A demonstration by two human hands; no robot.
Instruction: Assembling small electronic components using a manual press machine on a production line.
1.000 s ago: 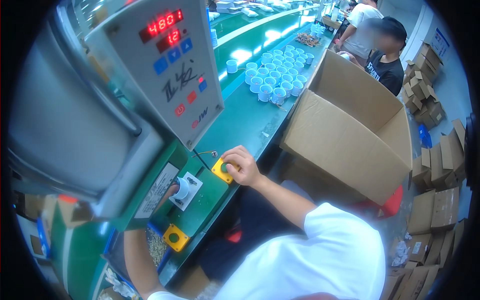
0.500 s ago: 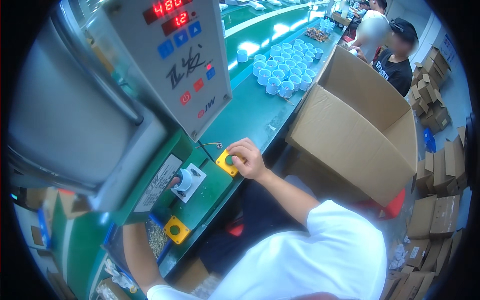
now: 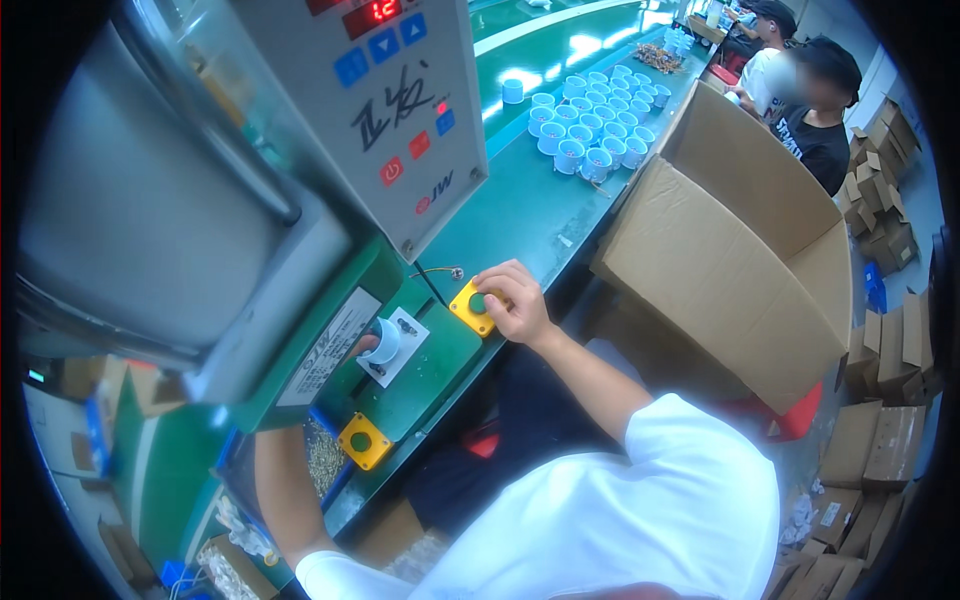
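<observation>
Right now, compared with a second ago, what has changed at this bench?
Mainly the view: the green workbench and clustered light-blue cups sit farther right and higher in the picture. I see nothing newly taken hold of or let go. The right hand stays on the yellow button box; the mostly hidden left hand keeps its visible fingers by the cup at the white plate.

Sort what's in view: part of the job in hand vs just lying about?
In the job:
- pale blue cup on white plate, left hand at it
- grey-and-green machine
- yellow button box under right hand
- clustered blue cups, probably: they look alike

Lying about, seemingly:
- large open cardboard box
- stacked cartons
- crumpled white wrapping
</observation>
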